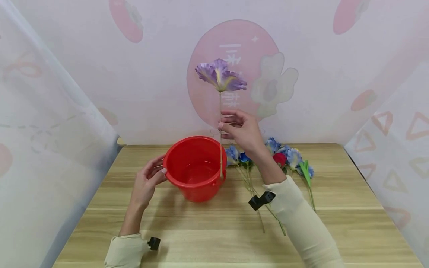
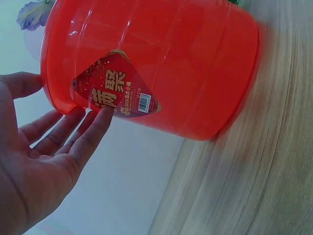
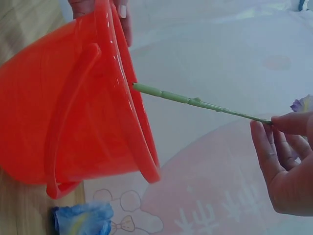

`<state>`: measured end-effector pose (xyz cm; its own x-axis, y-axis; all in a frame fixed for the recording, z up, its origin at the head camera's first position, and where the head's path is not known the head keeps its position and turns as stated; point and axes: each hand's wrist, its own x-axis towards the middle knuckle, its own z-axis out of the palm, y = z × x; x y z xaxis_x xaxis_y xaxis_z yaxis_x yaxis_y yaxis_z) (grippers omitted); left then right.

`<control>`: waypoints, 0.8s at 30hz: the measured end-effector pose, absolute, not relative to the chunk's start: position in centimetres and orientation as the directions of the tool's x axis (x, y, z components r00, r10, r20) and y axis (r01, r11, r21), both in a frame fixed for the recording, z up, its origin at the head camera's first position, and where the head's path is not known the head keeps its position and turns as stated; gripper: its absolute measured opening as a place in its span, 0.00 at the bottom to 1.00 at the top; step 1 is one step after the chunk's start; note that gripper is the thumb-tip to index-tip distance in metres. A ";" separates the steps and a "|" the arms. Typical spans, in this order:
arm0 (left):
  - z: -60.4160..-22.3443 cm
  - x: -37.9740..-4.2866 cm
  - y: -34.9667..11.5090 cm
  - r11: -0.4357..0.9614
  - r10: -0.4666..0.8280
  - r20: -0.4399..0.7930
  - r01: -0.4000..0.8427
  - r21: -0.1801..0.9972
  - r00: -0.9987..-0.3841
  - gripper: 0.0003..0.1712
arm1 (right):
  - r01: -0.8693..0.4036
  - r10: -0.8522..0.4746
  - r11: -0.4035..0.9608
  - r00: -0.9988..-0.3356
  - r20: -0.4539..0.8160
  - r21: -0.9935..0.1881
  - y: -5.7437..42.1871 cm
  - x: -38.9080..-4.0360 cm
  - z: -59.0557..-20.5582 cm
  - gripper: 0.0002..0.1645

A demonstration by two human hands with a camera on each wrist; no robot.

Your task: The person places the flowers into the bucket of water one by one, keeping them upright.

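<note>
A red plastic bucket stands upright on the table, its mouth facing up. My left hand holds it at the left rim, thumb at the edge and fingers against the outer wall near a diamond-shaped label. With thumb and fingertips, my right hand pinches the thin stem of a purple artificial flower. The bloom points up, high over the bucket. In the right wrist view the green stem has its lower end right at the bucket's mouth. The bucket's handle hangs down its side.
Right of the bucket, several blue artificial flowers lie on the wooden table, partly behind my right forearm. Among them are a red rose and a stem with green leaves. A printed backdrop rises behind the table.
</note>
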<state>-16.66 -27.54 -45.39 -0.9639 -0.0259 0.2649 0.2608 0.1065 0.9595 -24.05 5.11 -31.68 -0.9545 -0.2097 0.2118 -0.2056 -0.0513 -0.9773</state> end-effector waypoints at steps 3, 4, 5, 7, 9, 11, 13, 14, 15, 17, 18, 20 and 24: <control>-45.4 -16.7 -27.5 0.094 -0.027 0.264 0.261 0.961 -0.964 0.28 | -0.221 -0.210 -0.073 -0.950 0.231 -0.973 4.1 -24.4 -31.9 0.23; -45.4 -16.7 -27.5 0.096 -0.024 0.265 0.262 0.960 -0.964 0.28 | -0.225 -0.211 -0.077 -0.949 0.236 -0.971 3.8 -24.5 -32.0 0.23; -45.4 -16.7 -27.5 0.096 -0.022 0.266 0.263 0.960 -0.964 0.28 | -0.231 -0.210 -0.078 -0.947 0.243 -0.970 3.4 -24.5 -32.1 0.23; -45.5 -16.6 -27.5 0.101 -0.017 0.268 0.265 0.959 -0.963 0.28 | -0.243 -0.212 -0.077 -0.944 0.254 -0.967 2.7 -24.6 -32.3 0.23; -45.5 -16.6 -27.5 0.105 -0.010 0.270 0.267 0.958 -0.963 0.29 | -0.246 -0.215 -0.078 -0.942 0.257 -0.966 2.0 -24.8 -32.6 0.23; -45.5 -16.6 -27.6 0.108 -0.004 0.270 0.268 0.957 -0.963 0.29 | -0.243 -0.222 -0.078 -0.941 0.254 -0.967 1.4 -24.9 -33.0 0.22; -45.5 -16.5 -27.6 0.107 0.000 0.267 0.266 0.958 -0.964 0.29 | -0.236 -0.234 -0.078 -0.940 0.248 -0.969 0.8 -25.1 -33.6 0.22; -45.5 -16.5 -27.5 0.107 0.001 0.266 0.264 0.959 -0.964 0.29 | -0.236 -0.239 -0.073 -0.939 0.247 -0.969 0.6 -25.1 -33.9 0.22; -45.6 -16.5 -27.5 0.107 0.001 0.264 0.263 0.959 -0.964 0.30 | -0.237 -0.246 -0.069 -0.937 0.247 -0.969 0.4 -25.1 -34.2 0.22; -45.6 -16.5 -27.5 0.106 0.000 0.262 0.261 0.960 -0.965 0.30 | -0.233 -0.260 -0.052 -0.936 0.239 -0.971 0.0 -25.1 -34.7 0.21; -45.6 -16.5 -27.5 0.107 -0.002 0.261 0.259 0.960 -0.965 0.29 | -0.230 -0.266 -0.036 -0.936 0.232 -0.972 -0.1 -25.1 -35.0 0.21; -45.7 -16.5 -27.5 0.105 -0.004 0.261 0.259 0.960 -0.965 0.29 | -0.219 -0.270 -0.008 -0.939 0.213 -0.976 -0.3 -25.0 -35.5 0.22; -45.7 -16.6 -27.5 0.093 -0.003 0.267 0.265 0.960 -0.964 0.29 | -0.168 -0.280 0.026 -0.948 0.155 -0.985 -0.9 -25.1 -36.4 0.23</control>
<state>-16.59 -27.47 -45.72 -0.9638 -0.0032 0.2668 0.2653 0.0928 0.9597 -25.14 -0.89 -36.39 -0.9475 -0.2798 0.1546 -0.1684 0.0258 -0.9854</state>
